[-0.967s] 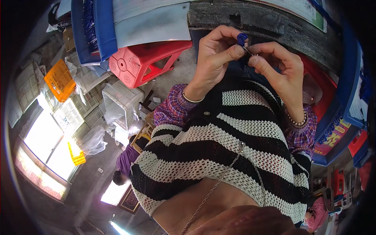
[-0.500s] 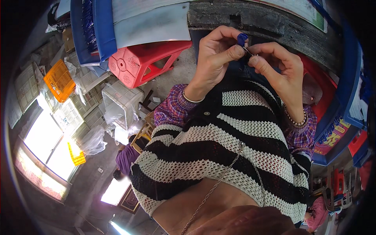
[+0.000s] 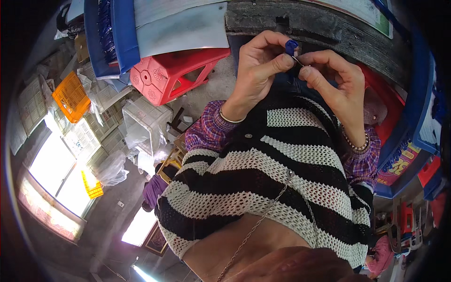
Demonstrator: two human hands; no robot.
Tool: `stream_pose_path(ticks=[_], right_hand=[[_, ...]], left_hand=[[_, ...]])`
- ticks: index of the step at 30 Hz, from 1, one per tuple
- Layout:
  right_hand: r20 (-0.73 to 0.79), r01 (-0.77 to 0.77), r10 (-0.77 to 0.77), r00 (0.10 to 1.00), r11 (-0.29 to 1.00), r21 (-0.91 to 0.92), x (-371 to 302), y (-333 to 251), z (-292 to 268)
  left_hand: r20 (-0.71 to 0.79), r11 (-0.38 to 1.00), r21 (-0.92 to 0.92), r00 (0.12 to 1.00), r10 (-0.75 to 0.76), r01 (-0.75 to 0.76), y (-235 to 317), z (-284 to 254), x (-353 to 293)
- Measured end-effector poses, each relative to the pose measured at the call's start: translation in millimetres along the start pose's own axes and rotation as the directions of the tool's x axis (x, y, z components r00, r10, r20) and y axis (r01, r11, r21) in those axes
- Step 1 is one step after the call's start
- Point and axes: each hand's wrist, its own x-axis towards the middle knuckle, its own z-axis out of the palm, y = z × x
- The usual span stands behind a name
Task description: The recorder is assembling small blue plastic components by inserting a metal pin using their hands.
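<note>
My left hand is closed, with a small dark-blue piece pinched between thumb and forefinger; it looks soft and folded, but its kind is unclear. My right hand is closed too, thumb and forefinger pinching a thin metal piece whose tip reaches the blue piece by my left thumb. Most of that metal piece is hidden by the fingers. Both hands are raised in front of my body, close together, just on the near side of the dark worktable edge.
Left of my hands stands a red plastic stool beside a blue tray with dark-blue pieces. Another blue bin is at the right. Plastic crates and clear bags lie at the far left. Someone in purple is behind me.
My hands stay almost in place, with the right fingers shifting slightly at the thin metal piece. The person in purple has moved a little.
</note>
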Motion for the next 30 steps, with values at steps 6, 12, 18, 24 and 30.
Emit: stream_pose_path(ticks=[6,12,18,24,30], right_hand=[[0.025,-0.004,0.004,1.000,1.000,-0.022,-0.3,-2.9,-2.8],[-0.003,0.067,-0.067,0.998,0.998,0.005,-0.8,2.0,-0.7],[0.004,0.060,-0.060,0.998,0.997,-0.042,-1.4,2.4,-6.6],[-0.108,0.036,-0.030,0.994,0.998,0.058,-2.3,-0.2,-2.1],[-0.074,0.108,-0.100,0.992,0.988,0.112,-0.8,3.2,-3.8]], left_hand=[[-0.014,1.000,0.001,1.000,0.009,-0.009,0.9,2.3,-0.5],[-0.027,1.000,0.028,1.000,-0.009,0.010,2.7,2.6,-2.2],[-0.008,0.998,0.063,1.000,0.009,-0.009,0.7,-0.6,-1.8],[0.010,0.998,0.063,1.000,0.016,-0.017,-1.9,-2.1,-1.5],[0.010,0.998,0.056,1.000,-0.002,0.001,0.1,-0.5,-2.4]])
